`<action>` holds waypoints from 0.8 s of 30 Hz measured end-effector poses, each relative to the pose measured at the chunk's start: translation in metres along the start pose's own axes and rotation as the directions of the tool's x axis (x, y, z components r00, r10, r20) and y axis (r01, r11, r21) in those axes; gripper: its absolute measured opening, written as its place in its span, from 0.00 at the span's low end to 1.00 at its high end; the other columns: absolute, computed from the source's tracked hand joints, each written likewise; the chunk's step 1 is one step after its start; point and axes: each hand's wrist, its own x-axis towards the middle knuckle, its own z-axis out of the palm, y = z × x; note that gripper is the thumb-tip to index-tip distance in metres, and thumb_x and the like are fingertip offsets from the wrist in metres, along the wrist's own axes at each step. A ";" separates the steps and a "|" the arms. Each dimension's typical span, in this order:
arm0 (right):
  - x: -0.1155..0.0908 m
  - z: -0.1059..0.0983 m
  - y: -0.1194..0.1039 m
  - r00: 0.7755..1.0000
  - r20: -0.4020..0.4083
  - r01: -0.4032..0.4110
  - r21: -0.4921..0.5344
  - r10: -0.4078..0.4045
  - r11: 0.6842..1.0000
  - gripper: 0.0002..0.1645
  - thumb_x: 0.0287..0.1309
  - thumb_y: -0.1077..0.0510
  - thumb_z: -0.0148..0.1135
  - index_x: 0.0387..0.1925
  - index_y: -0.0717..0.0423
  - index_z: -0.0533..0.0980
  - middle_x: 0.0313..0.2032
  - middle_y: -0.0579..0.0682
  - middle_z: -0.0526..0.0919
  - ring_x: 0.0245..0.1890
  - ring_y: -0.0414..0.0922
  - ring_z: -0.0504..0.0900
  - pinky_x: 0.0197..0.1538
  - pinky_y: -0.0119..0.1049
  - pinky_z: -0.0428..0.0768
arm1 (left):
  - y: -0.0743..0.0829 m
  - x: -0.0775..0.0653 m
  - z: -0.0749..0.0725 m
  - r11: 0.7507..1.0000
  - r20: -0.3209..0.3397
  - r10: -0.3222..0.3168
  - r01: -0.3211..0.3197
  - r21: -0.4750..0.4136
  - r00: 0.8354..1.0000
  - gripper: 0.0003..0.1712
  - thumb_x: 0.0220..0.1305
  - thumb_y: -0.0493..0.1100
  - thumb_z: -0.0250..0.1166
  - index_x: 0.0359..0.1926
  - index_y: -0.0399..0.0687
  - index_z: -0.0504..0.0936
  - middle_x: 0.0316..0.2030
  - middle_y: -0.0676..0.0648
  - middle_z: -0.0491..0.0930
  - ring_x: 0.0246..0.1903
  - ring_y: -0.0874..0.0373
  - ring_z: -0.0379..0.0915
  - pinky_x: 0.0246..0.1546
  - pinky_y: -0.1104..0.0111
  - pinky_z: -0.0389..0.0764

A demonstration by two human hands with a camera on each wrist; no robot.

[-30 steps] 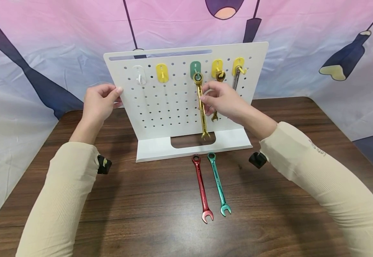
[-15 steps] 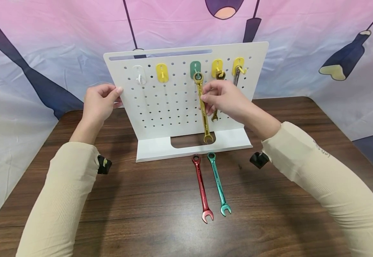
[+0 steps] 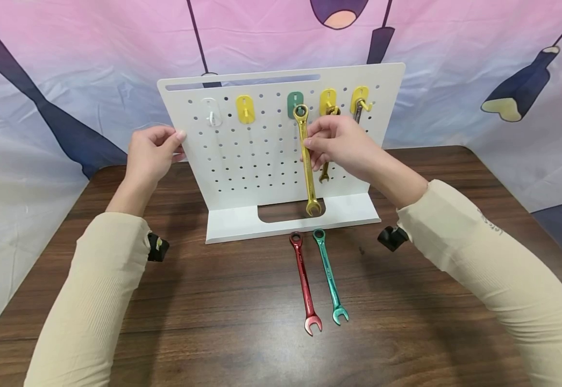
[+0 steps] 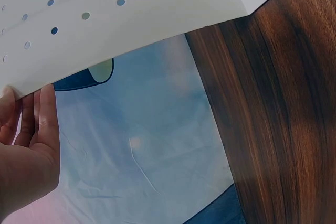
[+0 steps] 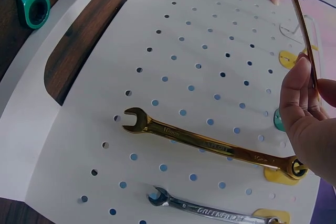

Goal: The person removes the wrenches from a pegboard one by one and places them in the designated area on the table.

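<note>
the right hand (image 3: 341,141) hides much of the chrome wrench (image 5: 216,212); it pinches a shiny gold wrench (image 3: 307,164), ring toward twelve o'clock, before the green hook (image 3: 293,97), contact unclear. the left hand (image 3: 151,153) pinches the nine o'clock edge of the white pegboard (image 3: 260,162). only the right-wrist view bares the chrome wrench's open end.

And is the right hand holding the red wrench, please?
No, the right hand pinches a gold wrench; the red wrench lies on the table.
</note>
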 end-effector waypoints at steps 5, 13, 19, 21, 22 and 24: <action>0.000 0.000 -0.002 1.000 0.001 0.003 0.004 -0.003 1.000 0.08 0.62 0.68 0.52 0.41 0.70 0.70 0.30 0.58 0.78 0.23 0.46 0.77 0.32 0.38 0.83 | 0.001 0.000 0.000 1.000 0.005 -0.015 0.015 -0.005 1.000 0.20 0.63 0.46 0.58 0.44 0.31 0.77 0.31 0.53 0.74 0.31 0.66 0.73 0.35 0.79 0.81; -0.003 -0.002 -0.005 1.000 -0.022 -0.016 -0.018 0.016 1.000 0.08 0.62 0.67 0.53 0.41 0.68 0.71 0.30 0.56 0.78 0.23 0.46 0.77 0.34 0.38 0.83 | 0.000 0.000 0.000 1.000 0.011 -0.014 0.014 -0.012 1.000 0.19 0.63 0.46 0.58 0.43 0.31 0.77 0.31 0.53 0.74 0.31 0.66 0.73 0.35 0.78 0.81; -0.005 -0.004 -0.004 1.000 -0.015 -0.015 -0.026 0.014 1.000 0.08 0.62 0.67 0.53 0.42 0.67 0.71 0.29 0.56 0.78 0.24 0.47 0.77 0.35 0.40 0.83 | 0.000 0.001 -0.001 0.999 0.009 -0.016 0.017 -0.029 1.000 0.18 0.62 0.45 0.59 0.42 0.31 0.76 0.29 0.54 0.74 0.30 0.66 0.73 0.34 0.79 0.81; -0.006 -0.004 -0.003 1.000 -0.010 -0.011 -0.019 0.011 1.000 0.06 0.62 0.67 0.52 0.40 0.67 0.71 0.29 0.56 0.78 0.23 0.47 0.77 0.34 0.39 0.83 | 0.000 0.001 -0.001 0.999 0.008 -0.017 0.017 -0.030 1.000 0.18 0.62 0.45 0.59 0.42 0.31 0.76 0.29 0.54 0.74 0.30 0.66 0.73 0.34 0.79 0.81; -0.007 -0.005 -0.002 1.000 -0.008 -0.012 -0.017 0.012 1.000 0.06 0.62 0.68 0.52 0.40 0.67 0.71 0.28 0.56 0.78 0.23 0.47 0.76 0.34 0.40 0.83 | 0.000 0.001 -0.001 0.999 0.008 -0.016 0.016 -0.029 1.000 0.18 0.62 0.45 0.59 0.42 0.31 0.76 0.29 0.54 0.74 0.30 0.66 0.73 0.34 0.79 0.81; -0.009 -0.006 0.000 1.000 -0.008 -0.018 -0.022 0.018 1.000 0.05 0.62 0.68 0.52 0.39 0.66 0.71 0.28 0.55 0.78 0.23 0.46 0.76 0.33 0.39 0.83 | 0.000 0.001 0.000 1.000 0.008 -0.013 0.013 -0.026 1.000 0.18 0.62 0.45 0.59 0.42 0.31 0.77 0.29 0.54 0.74 0.30 0.66 0.73 0.34 0.79 0.81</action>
